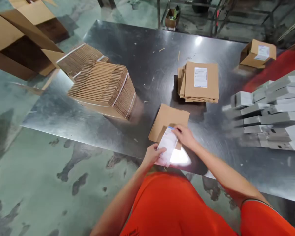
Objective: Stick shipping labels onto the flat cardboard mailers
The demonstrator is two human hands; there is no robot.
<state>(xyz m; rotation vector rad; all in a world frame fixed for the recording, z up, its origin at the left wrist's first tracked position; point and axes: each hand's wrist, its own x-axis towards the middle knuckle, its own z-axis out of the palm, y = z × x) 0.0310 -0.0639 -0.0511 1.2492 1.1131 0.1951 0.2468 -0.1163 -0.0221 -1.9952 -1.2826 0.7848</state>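
the left hand and the right hand are meeting at the near edge of the metal bench, both working a white label sheet. the left hand's fingers are clamped on the sheet's near left edge, and the right hand's fingers are pinched together on its far corner, where a little blue is showing; the picture is blurred there, so i cannot tell whether a sticker is already lifting off its backing. the sheet is lying partly over the near end of a flat cardboard box, which is resting on the bench just beyond the fingers. further out past the right hand, a short stack of flattened boxes is sitting with a white label already on top. well to the left of the left hand, a strapped bundle of flat cartons is leaning on a second bundle behind it. off to the right, rows of white boxes are lying on their sides, and a small made-up carton is standing at the far right corner. judging from here, the thin sheet could be creasing or sticking to itself if the two hands are pulling unevenly, and the loose box under it could be sliding on the slick metal, putting a label down crooked.
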